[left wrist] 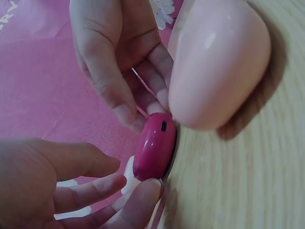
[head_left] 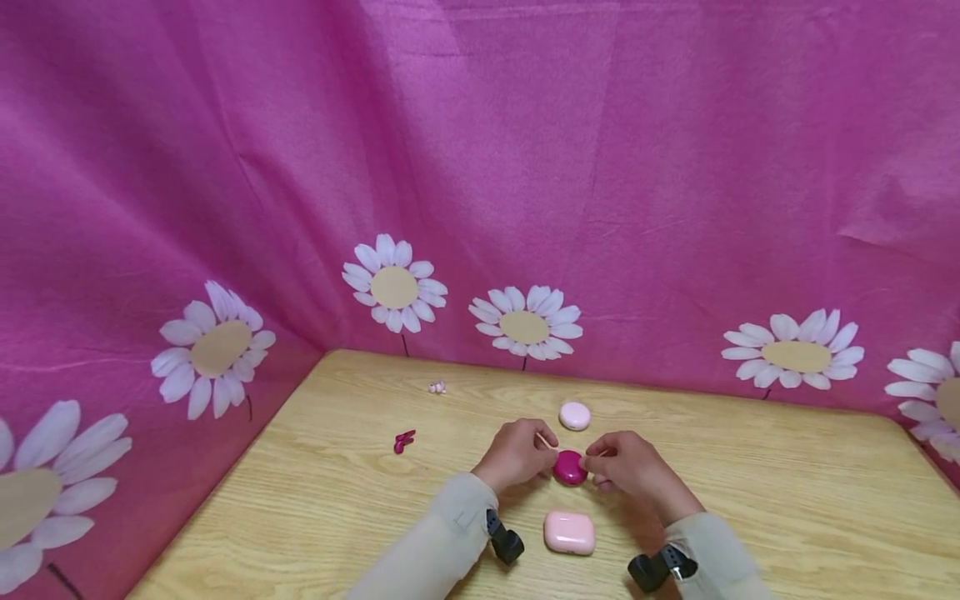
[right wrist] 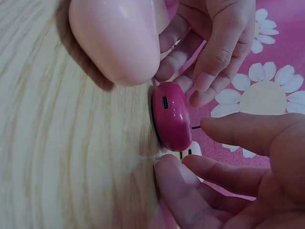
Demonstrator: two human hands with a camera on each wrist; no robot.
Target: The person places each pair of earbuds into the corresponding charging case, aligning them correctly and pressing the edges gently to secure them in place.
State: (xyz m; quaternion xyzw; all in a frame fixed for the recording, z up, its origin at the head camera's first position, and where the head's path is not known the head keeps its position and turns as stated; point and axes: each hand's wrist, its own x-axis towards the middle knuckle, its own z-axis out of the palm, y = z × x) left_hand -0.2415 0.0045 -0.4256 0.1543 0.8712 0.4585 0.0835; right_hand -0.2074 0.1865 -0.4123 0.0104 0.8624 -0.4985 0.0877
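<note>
A glossy magenta rounded earbud case (head_left: 570,468) sits on the wooden table between my two hands, its charging port (left wrist: 164,126) facing me. From the left, my left hand (head_left: 519,454) brings its fingertips (left wrist: 151,190) right to the case's edge, with the other fingers loosely bent and apart. Opposite it, my right hand (head_left: 630,467) has its fingertips at the right edge, the fingers relaxed and spread. Neither hand wraps round the case. Closer to me lies a pink rounded-rectangular earbud case (head_left: 569,532); beyond the magenta one is a pale pink round case (head_left: 575,416).
To the left on the wooden table (head_left: 315,483) lie magenta earbuds (head_left: 404,442), and farther back small pale pink earbuds (head_left: 437,387). A magenta cloth with white daisies (head_left: 637,208) hangs behind and along the left side. Black wrist cameras (head_left: 506,546) are strapped over the sleeves.
</note>
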